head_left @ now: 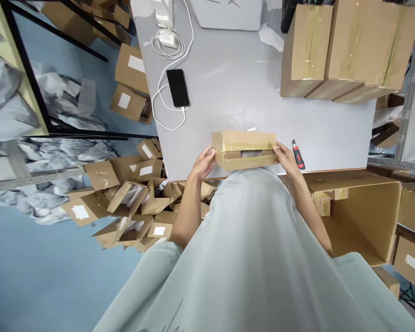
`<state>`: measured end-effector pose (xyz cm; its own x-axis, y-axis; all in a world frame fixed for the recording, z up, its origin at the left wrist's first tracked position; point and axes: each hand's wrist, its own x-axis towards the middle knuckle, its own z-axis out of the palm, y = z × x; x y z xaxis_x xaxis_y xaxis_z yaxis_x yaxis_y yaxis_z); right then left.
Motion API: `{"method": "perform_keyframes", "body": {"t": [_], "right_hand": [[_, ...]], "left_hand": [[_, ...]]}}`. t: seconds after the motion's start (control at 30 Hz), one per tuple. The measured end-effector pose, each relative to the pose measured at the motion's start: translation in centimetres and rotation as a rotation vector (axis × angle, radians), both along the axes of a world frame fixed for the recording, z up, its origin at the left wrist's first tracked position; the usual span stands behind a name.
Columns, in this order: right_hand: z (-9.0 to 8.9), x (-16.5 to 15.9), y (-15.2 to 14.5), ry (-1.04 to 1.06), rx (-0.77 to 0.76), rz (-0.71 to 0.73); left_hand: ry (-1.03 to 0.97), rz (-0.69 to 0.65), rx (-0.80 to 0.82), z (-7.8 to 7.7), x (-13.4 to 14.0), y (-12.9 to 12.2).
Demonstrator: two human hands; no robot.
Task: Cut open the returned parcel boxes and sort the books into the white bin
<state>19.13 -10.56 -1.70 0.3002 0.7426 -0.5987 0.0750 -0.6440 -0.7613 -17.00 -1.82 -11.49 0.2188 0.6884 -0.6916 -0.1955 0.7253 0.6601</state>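
A small taped cardboard box (244,140) lies at the table's near edge, right against my shirt. Its side facing me has a gap between the flaps, with something dark and grey showing inside that I cannot make out. My left hand (204,162) grips the box's left end, thumb on the near corner. At the opposite end my right hand (285,157) holds it with thumb and fingers. Just right of that hand, a red and black utility knife (298,155) rests on the table.
Several tall cardboard boxes (349,46) stand at the table's back right. A phone (178,87) on a white cable lies at the left, near a charger (168,38). Opened cartons (124,198) are heaped on the floor at left; a large open carton (359,212) sits at right.
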Motion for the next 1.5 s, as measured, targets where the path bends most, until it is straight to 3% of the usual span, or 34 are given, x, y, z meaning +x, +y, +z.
{"method": "perform_keyframes", "body": {"t": [0.17,0.33,0.43,0.57,0.7,0.8,0.9,1.13,1.27,1.5], "right_hand": [[1.7,2.2,-0.2,-0.172,0.036,-0.013],[2.1,2.7,-0.5,-0.166,0.048,-0.032],[2.3,2.6,-0.6,-0.201,0.065,-0.032],[2.5,2.6,0.1,-0.358,0.034,0.049],[2.7,2.9,1.5,-0.54,-0.008,0.204],[3.1,3.2,2.5,-0.623,-0.019,0.292],[3.7,3.4,3.1,-0.639,0.0,0.349],[4.1,4.0,5.1,-0.638,0.14,0.271],[2.5,4.5,7.4,-0.66,0.175,0.24],[-1.2,4.5,10.1,-0.608,0.043,0.196]], "left_hand": [[0.084,-0.163,-0.028,-1.6,5.7,0.8],[0.209,-0.132,0.061,-0.4,7.6,1.6],[0.261,-0.119,0.183,2.3,6.3,1.8],[0.382,-0.245,0.445,7.7,5.2,1.2],[0.574,-0.512,0.773,12.1,6.6,-0.1],[0.686,-0.764,0.937,13.5,8.3,-0.8],[0.752,-0.902,1.011,13.7,9.3,-1.4],[0.776,-1.011,1.069,13.4,8.7,-3.8],[0.757,-1.028,1.006,12.1,8.3,-5.2],[0.756,-1.026,0.892,9.4,9.0,-6.4]]}}
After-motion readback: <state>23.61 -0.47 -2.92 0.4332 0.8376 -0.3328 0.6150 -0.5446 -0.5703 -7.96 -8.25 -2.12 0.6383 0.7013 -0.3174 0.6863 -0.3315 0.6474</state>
